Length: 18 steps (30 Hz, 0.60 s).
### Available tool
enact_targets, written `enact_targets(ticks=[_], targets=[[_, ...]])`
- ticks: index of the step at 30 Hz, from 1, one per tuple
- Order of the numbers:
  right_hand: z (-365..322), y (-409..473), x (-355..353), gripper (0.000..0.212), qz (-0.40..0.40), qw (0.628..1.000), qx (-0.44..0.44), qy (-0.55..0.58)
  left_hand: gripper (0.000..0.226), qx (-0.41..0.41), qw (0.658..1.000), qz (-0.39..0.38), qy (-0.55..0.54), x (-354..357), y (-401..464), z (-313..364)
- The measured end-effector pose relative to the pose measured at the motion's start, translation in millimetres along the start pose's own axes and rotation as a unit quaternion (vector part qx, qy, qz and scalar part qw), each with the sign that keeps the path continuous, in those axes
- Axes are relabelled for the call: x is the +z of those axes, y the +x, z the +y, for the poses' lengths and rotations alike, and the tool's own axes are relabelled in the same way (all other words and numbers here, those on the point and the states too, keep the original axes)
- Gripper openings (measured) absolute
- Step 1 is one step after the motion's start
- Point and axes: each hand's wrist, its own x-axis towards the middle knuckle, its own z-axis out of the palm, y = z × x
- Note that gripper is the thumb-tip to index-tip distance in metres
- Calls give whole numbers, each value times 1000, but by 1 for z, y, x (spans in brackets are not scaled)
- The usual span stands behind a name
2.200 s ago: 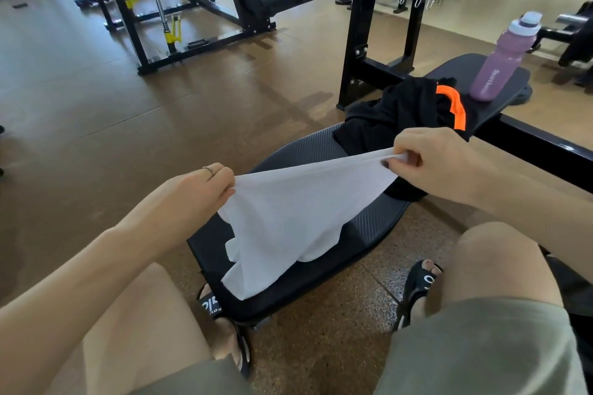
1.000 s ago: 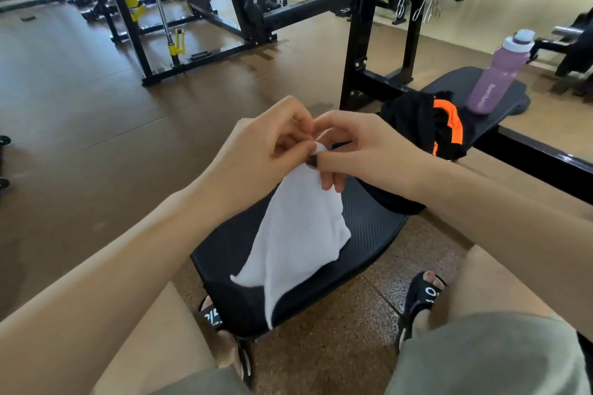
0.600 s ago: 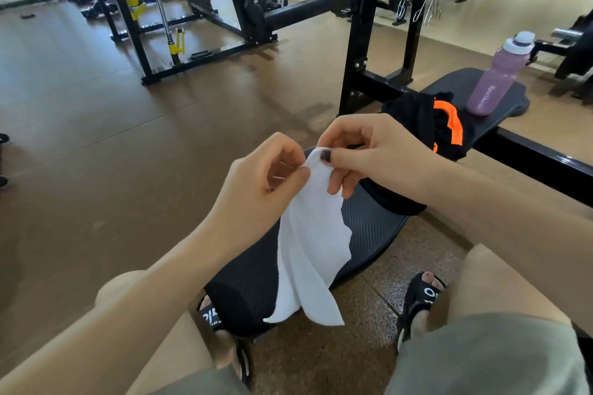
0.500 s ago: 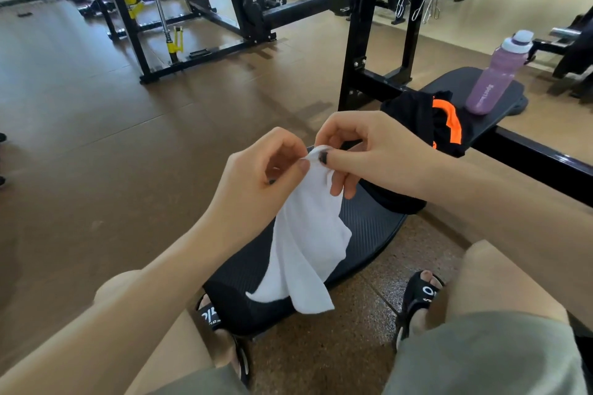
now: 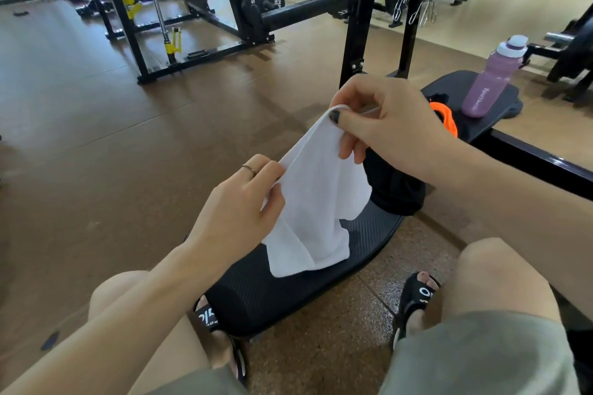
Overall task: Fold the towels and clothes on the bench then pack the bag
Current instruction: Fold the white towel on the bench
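A white towel (image 5: 317,199), doubled over, hangs above the black bench (image 5: 288,292). My right hand (image 5: 388,125) pinches its top corners between thumb and fingers. Lower down, my left hand (image 5: 237,212) grips the towel's left edge. The towel's bottom hem hangs just over the bench pad. Behind the towel lies a crumpled black garment (image 5: 398,189) with an orange band (image 5: 444,115), partly hidden by my right hand. No bag is in view.
A purple water bottle (image 5: 491,77) stands upright on the bench's far end. A black rack upright (image 5: 359,13) rises just behind the bench, with more gym machines further back. My knees and sandalled feet (image 5: 417,298) flank the bench's near end on the brown floor.
My hands brought the towel's corners together, folding it in half. Since then my right hand has lifted the joined corners and my left hand has slid down the left edge.
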Motion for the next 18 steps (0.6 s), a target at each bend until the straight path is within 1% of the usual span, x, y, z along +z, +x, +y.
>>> enact_targets(ticks=[3,5,7,9,11,15,18], targets=[[7,5,-10,9,51,999,5,2,7,-26,997,-52,57,4,-14,-17],[13,8,-18,7,73,997,7,1,11,-42,993,-78,73,5,-24,-27],[22,10,-26,7,83,996,11,-27,16,-31,993,-90,69,2,-31,-35],[32,8,-32,8,82,994,25,-72,16,-8,995,-90,52,-5,-32,-43],[43,5,-36,8,82,991,56,-88,18,-3,996,-79,38,-15,-30,-49],[66,-2,-40,8,89,988,112,-57,17,-9,999,-33,5,-33,-18,-58],[73,-4,-43,8,73,987,121,-82,13,-50,999,21,-6,-45,-6,-62]])
